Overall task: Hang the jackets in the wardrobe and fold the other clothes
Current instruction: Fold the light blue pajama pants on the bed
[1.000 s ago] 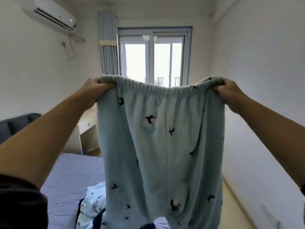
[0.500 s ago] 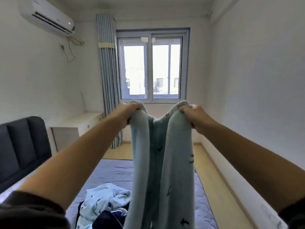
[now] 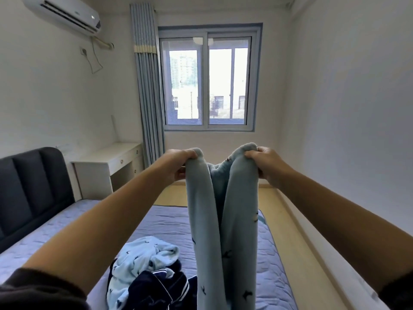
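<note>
Far out to the left of my grip stands the dark padded headboard (image 3: 29,186), with the air conditioner (image 3: 64,15) high on the wall above it. Nearer in, a white desk (image 3: 109,159) sits just left of my left hand (image 3: 178,164), and the striped curtain (image 3: 147,86) hangs above and behind that hand. Below my left forearm, a crumpled pale blue top (image 3: 143,253) and a navy garment (image 3: 156,289) lie heaped together on the bed (image 3: 169,227). My left hand is clenched on one gathered end of the waistband of the pale blue pyjama trousers (image 3: 241,220), fingers curled over the fleece. The trousers hang straight down from my two fists in two long folds, the waistband sagging between them, their lower part dropping out of view over the bed. The window (image 3: 207,81) is above and beyond the grip. My right hand (image 3: 266,164), near the left but apart from it, is clamped on the other gathered end of the waistband.
</note>
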Demonstrator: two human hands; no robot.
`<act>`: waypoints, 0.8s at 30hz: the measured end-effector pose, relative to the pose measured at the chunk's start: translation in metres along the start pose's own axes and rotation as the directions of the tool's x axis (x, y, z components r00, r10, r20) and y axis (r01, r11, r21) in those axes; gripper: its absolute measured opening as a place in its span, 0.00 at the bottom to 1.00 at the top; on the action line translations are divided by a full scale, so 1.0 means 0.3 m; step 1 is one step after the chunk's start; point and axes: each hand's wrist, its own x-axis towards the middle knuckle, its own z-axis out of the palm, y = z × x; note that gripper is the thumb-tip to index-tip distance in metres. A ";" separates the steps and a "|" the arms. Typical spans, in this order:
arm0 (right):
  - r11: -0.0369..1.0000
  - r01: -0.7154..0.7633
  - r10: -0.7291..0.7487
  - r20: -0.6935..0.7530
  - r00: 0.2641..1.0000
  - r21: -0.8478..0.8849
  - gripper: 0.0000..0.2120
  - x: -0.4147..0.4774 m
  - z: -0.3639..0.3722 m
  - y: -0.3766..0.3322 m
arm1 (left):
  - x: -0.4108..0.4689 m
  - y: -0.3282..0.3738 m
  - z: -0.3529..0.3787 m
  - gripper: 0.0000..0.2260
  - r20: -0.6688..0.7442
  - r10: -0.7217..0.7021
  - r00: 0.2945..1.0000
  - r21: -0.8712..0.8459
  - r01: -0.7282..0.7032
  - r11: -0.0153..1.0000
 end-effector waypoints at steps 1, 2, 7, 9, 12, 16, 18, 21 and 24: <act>1.000 -0.004 0.004 0.011 1.000 0.018 0.15 -0.004 0.008 0.002 | -0.006 -0.004 0.010 0.06 0.010 0.002 1.000 -0.009 -0.002 1.000; 1.000 0.020 -0.020 0.027 0.999 0.000 0.13 -0.011 0.026 0.003 | -0.009 -0.010 0.027 0.05 0.035 0.011 0.999 0.006 -0.011 1.000; 0.936 0.270 -0.269 0.038 0.963 -0.226 0.11 -0.049 0.108 0.018 | -0.019 -0.045 0.100 0.11 0.096 0.124 0.988 0.055 -0.129 0.990; 0.934 0.295 -0.296 0.026 0.955 -0.203 0.10 -0.055 0.112 0.030 | -0.014 -0.063 0.098 0.08 0.079 0.182 0.980 0.039 -0.186 0.982; 0.914 0.349 -0.349 0.038 0.936 -0.208 0.09 -0.067 0.122 0.042 | -0.009 -0.086 0.099 0.08 -0.012 0.289 0.957 0.072 -0.288 0.955; 0.912 0.380 -0.368 0.099 0.924 -0.157 0.09 -0.083 0.124 0.036 | -0.021 -0.105 0.092 0.09 -0.131 0.524 0.842 0.230 -0.488 0.842; 0.938 0.340 -0.325 0.165 0.931 -0.065 0.10 -0.090 0.102 0.027 | -0.025 -0.106 0.068 0.08 -0.015 0.570 0.821 0.140 -0.563 0.815; 0.945 0.327 -0.318 0.222 0.922 -0.003 0.12 -0.100 0.065 0.026 | -0.032 -0.110 0.036 0.10 0.236 0.652 0.721 0.129 -0.688 0.714; 0.947 0.317 -0.316 0.285 0.905 0.042 0.17 -0.107 0.051 0.026 | -0.013 -0.106 0.028 0.10 0.276 0.774 0.569 0.274 -0.819 0.504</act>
